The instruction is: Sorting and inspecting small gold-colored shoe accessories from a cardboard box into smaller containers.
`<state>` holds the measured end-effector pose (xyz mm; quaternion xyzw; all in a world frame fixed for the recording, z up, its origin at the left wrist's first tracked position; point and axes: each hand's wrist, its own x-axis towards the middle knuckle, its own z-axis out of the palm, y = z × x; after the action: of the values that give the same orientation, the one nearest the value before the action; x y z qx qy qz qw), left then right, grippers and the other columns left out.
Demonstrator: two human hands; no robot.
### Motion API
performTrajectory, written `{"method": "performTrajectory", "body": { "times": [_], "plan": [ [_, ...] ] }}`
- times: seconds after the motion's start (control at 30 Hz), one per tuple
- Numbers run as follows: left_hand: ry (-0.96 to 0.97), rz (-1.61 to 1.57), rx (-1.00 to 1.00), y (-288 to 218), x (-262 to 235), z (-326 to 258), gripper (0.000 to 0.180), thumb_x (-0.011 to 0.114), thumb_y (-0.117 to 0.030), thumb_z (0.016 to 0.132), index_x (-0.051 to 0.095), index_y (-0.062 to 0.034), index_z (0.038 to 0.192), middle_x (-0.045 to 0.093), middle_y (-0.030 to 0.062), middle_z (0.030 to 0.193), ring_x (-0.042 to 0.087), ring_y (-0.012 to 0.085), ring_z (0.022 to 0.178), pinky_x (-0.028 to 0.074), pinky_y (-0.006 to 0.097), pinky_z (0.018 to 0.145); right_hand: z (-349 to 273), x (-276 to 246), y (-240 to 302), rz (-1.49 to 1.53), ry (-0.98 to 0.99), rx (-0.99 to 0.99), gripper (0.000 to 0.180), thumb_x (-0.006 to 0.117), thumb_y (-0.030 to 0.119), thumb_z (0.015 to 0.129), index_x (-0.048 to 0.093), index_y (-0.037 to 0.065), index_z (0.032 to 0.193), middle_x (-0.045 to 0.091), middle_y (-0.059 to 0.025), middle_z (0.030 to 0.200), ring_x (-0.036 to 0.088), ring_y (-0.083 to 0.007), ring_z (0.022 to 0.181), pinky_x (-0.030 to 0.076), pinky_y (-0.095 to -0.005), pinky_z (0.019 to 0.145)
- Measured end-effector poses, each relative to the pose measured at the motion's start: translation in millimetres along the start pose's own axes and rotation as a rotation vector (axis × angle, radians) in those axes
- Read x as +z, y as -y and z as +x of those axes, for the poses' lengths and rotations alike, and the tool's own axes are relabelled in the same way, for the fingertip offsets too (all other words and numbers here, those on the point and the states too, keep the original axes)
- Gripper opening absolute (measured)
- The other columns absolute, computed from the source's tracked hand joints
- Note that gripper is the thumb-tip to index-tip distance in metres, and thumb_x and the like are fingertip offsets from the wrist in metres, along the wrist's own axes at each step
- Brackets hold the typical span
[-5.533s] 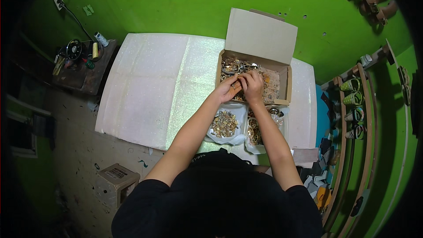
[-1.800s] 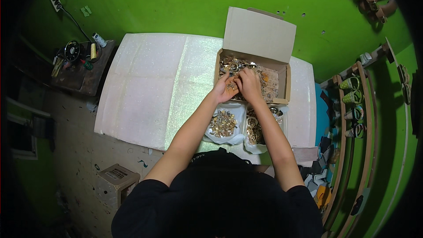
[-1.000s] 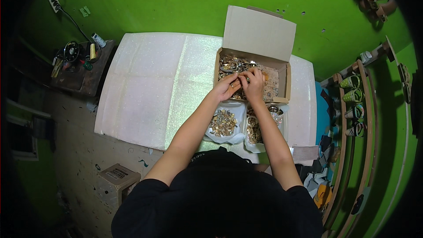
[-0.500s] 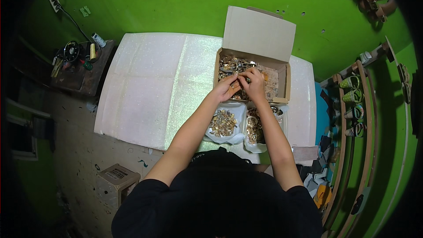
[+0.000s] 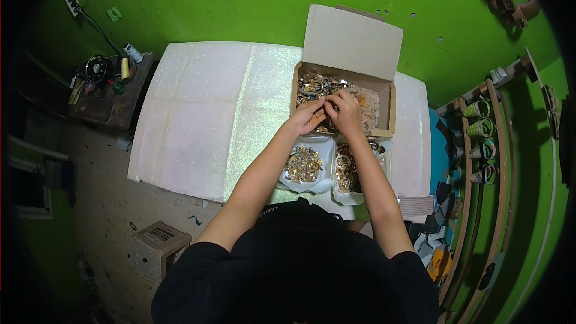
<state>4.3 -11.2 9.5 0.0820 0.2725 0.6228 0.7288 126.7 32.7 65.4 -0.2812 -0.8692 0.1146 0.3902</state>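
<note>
Your left hand (image 5: 307,118) and right hand (image 5: 345,112) meet over the open cardboard box of small gold-coloured metal pieces (image 5: 342,97), upper centre of frame. Each grip pinches a piece too small to identify. Two white bags (image 5: 327,171) below the box on the counter (image 5: 204,114) are part-filled; judged from this, much of the box remains.

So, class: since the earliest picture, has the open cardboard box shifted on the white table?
No. The cardboard box sits at the same far right spot on the white table, flap up.
</note>
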Motion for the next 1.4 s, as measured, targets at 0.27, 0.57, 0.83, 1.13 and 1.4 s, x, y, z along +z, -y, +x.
{"method": "performTrajectory", "body": {
  "times": [0.27, 0.57, 0.83, 1.13, 1.4],
  "plan": [
    [0.001, -0.07, -0.042, -1.8, 2.1, 3.0, 0.037, 0.04, -0.032, 0.088, 0.049, 0.0022, 0.097, 0.053, 0.0085, 0.082, 0.054, 0.0148, 0.073, 0.049, 0.026, 0.07, -2.8, -1.2, 7.7, 0.136, -0.033, 0.108, 0.007, 0.057, 0.006, 0.067, 0.057, 0.002, 0.073, 0.054, -0.0072, 0.07, 0.054, -0.0213, 0.062, 0.043, -0.0302, 0.057],
    [0.067, -0.158, -0.062, -5.9, 2.4, -0.8, 0.049, 0.028, -0.037, 0.09, 0.043, 0.0053, 0.109, 0.047, 0.018, 0.115, 0.043, 0.0268, 0.111, 0.042, 0.032, 0.087, -46.8, -18.5, 37.2, 0.562, 0.435, 0.452, 0.01, 0.061, 0.003, 0.062, 0.059, -0.001, 0.072, 0.057, -0.0027, 0.061, 0.051, -0.0065, 0.053, 0.043, -0.0212, 0.052],
    [0.045, -0.145, -0.059, -6.2, 6.9, -2.9, 0.05, 0.021, -0.036, 0.091, 0.043, 0.005, 0.111, 0.046, 0.0185, 0.116, 0.043, 0.0277, 0.111, 0.04, 0.034, 0.09, -61.4, -34.9, 49.0, 0.483, 0.606, 0.434, 0.017, 0.066, 0.008, 0.067, 0.063, 0.0, 0.082, 0.059, -0.008, 0.069, 0.055, -0.0136, 0.062, 0.044, -0.025, 0.06],
    [0.112, -0.203, -0.07, -6.1, -1.8, -0.7, 0.05, 0.024, -0.036, 0.091, 0.04, 0.0055, 0.114, 0.043, 0.0195, 0.119, 0.038, 0.0291, 0.115, 0.039, 0.036, 0.092, -56.0, -36.2, 52.9, 0.506, 0.565, 0.348, 0.015, 0.055, 0.006, 0.074, 0.062, 0.001, 0.087, 0.059, -0.0107, 0.084, 0.056, -0.0217, 0.076, 0.043, -0.03, 0.07],
    [0.131, -0.2, -0.075, -8.5, -1.1, -2.2, 0.054, 0.023, -0.04, 0.09, 0.038, 0.005, 0.117, 0.045, 0.0181, 0.117, 0.045, 0.0268, 0.109, 0.042, 0.036, 0.087, -23.3, -35.6, 28.4, 0.415, 0.281, 0.273, 0.014, 0.055, 0.006, 0.073, 0.061, 0.002, 0.085, 0.056, -0.0109, 0.085, 0.055, -0.024, 0.079, 0.043, -0.0302, 0.07]
  ]
}}
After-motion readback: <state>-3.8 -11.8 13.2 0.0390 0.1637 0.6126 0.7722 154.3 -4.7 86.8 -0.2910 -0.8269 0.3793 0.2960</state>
